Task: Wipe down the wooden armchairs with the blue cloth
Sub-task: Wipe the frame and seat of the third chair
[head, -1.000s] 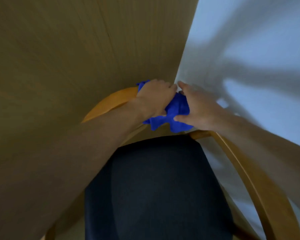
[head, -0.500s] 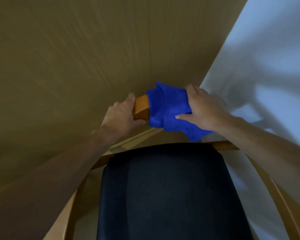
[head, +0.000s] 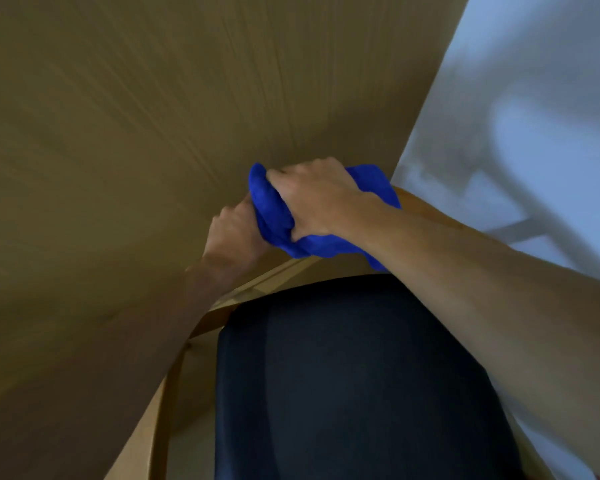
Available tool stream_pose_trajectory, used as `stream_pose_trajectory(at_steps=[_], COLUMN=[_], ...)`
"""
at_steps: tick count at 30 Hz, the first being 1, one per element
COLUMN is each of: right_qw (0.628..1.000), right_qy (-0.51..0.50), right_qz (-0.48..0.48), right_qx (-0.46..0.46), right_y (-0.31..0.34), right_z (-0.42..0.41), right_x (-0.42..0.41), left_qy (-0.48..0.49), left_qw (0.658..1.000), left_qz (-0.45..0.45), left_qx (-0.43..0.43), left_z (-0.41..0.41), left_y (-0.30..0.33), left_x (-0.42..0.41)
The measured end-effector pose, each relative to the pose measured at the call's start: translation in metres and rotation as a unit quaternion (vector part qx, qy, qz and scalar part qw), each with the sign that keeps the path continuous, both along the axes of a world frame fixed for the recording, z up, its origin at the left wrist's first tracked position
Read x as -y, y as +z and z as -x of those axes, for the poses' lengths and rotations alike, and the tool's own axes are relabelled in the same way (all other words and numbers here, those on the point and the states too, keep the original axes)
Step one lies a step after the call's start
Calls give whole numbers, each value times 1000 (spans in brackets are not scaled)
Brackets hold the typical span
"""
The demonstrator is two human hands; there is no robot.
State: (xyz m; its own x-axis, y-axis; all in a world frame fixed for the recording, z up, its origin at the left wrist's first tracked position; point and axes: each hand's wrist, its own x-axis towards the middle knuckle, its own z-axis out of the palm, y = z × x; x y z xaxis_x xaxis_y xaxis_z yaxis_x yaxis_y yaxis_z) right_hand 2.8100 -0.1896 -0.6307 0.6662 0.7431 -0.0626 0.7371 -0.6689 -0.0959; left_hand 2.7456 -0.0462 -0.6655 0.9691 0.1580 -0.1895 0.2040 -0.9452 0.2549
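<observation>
A: What is lying around the chair, and what is getting in the way?

B: A brown wood-grain surface [head: 136, 150] is filling the upper left, with a pale floor [head: 551, 116] showing beyond its edge at the right. That brown surface is sitting right against the chair's back rail, so the hands are working in a tight spot. The right forearm is crossing over the wooden armchair [head: 167, 403] and hiding much of its right side.

A: And the hands?

B: The right hand [head: 321, 202] is curling its fingers round the blue cloth [head: 274, 216], bunching it over the top rail. The left hand [head: 234, 230] is sitting just left of it, touching the cloth, its fingers curled around something hidden, probably the rail; what it is gripping cannot be told for sure.

A: Which way is the cloth running?

B: Its long axis is running along the rail, from upper left down to lower right, with a loose end hanging under the right wrist.

A: The rest?

B: The dark seat cushion [head: 354, 382] is filling the lower middle, and the chair's light wooden frame is curving down at the lower left. Blurred shadows are lying on the pale floor.
</observation>
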Motion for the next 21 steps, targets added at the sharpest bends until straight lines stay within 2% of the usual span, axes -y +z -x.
stream_pose_trajectory(at_steps=[5,9,16,18,21], right_qw=[997,981,947,946,950], right_qy=[-55,-162,-275,-279,-275], right_qz=[-40,-84,-142,-141,-128], right_qx=[-34,-62,-89,-84,-74], right_y=[-6,-18,-46,-48,-47], right_z=[-1,-2,9,10,10], right_x=[18,65,114,115,114], left_qy=[-13,-34,-34,-63,-200], left_qw=[999,996,999,996,956], left_qz=[50,72,37,-31,-163], left_qx=[12,30,15,49,140], left_z=[4,6,11,10,-14], left_y=[3,4,10,14,21], left_x=[-3,-5,2,14,55])
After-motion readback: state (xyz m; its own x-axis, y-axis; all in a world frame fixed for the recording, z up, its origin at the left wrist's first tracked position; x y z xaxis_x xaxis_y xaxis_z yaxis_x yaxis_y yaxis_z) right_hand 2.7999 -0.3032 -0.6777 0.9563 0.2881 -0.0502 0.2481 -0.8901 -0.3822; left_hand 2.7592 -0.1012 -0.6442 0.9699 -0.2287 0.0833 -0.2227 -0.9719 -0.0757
